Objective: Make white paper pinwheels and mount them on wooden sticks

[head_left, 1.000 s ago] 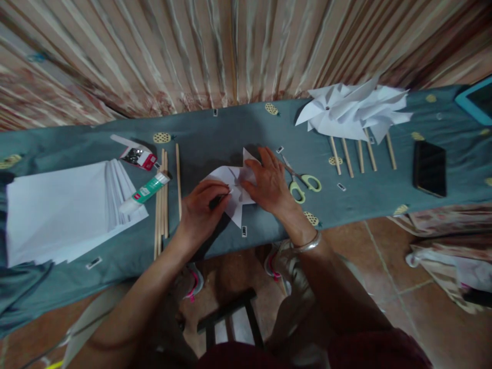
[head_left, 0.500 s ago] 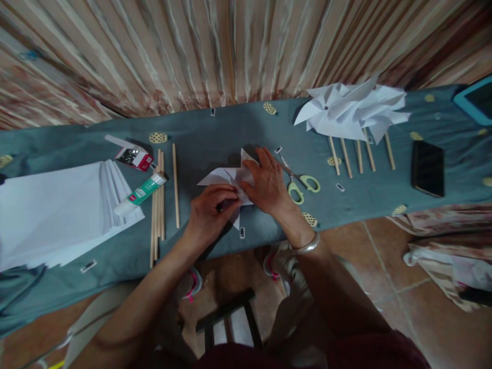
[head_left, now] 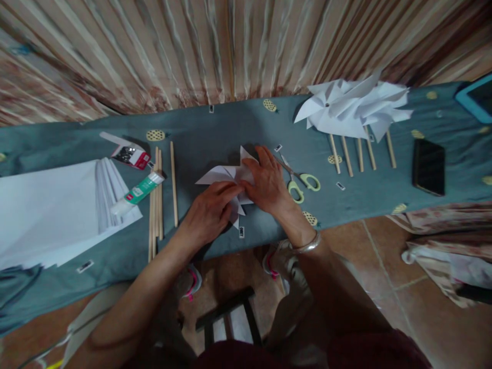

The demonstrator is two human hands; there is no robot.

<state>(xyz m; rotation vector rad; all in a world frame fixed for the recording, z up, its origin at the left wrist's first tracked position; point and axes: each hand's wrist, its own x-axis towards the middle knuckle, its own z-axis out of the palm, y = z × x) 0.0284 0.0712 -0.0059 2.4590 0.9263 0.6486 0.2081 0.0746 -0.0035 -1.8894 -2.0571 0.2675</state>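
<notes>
looking down through the head camera, i see both my hands meeting over the counter [head_left: 230, 128]. my left hand [head_left: 209, 211] is knuckles up with the fingers bent inward, its fingertips at the middle of a paper pinwheel [head_left: 227, 174]; i cannot tell whether they are clamped on it. my right hand [head_left: 268, 180] lies palm down over the pinwheel's right side, thumb and fingers apart. the pinwheel is white and creased, pointed tips showing leftward, upward and toward me, its centre covered. it sits between a wooden stick [head_left: 174, 184] and green-handled scissors [head_left: 292, 176].
</notes>
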